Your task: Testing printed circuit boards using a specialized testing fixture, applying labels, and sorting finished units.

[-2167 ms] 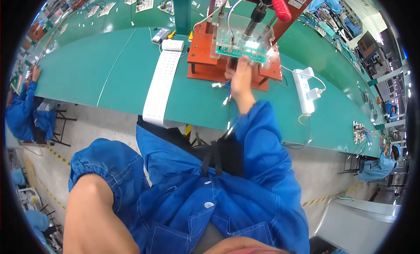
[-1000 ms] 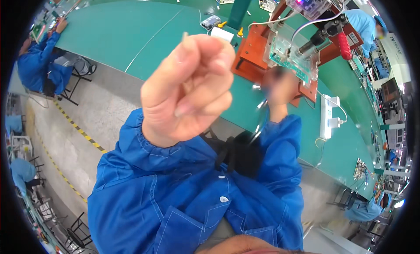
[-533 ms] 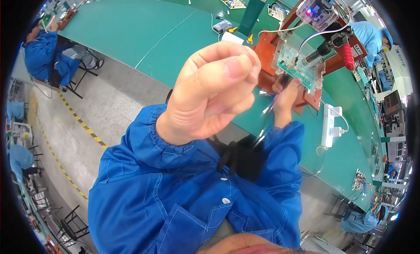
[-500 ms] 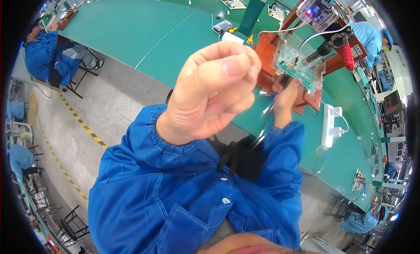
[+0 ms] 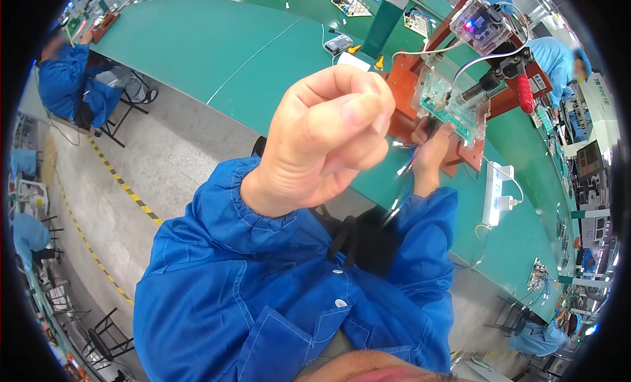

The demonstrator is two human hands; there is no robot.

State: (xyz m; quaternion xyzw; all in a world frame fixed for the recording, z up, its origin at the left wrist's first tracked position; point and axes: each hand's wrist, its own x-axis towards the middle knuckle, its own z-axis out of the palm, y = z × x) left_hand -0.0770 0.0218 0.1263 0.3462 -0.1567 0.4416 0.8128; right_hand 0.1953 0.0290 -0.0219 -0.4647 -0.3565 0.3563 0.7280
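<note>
My left hand (image 5: 322, 142) is raised in front of my chest, large in view, its fingers curled and the thumb pressed against the index finger. Whatever it may pinch is hidden. At the lower edge of a green circuit board (image 5: 453, 112), my right hand (image 5: 432, 152) is closed around something dark, mostly covered by the fingers. The board sits tilted in a clear plastic holder on a reddish-brown test fixture (image 5: 402, 76). Thin wires (image 5: 404, 164) with small connectors hang beside my right hand. A toggle clamp with a red handle (image 5: 524, 91) reaches over the board.
A clear-cased module (image 5: 483, 23) with a lit light tops the fixture. A white power strip (image 5: 497, 194) lies to the right on the green table (image 5: 217, 40). A small grey device (image 5: 338, 44) lies behind my left hand. Co-workers in blue sit around.
My left hand has shifted slightly right and down in view, still closed. My right hand stays at the board's lower edge, and the fixture appears a little lower.
</note>
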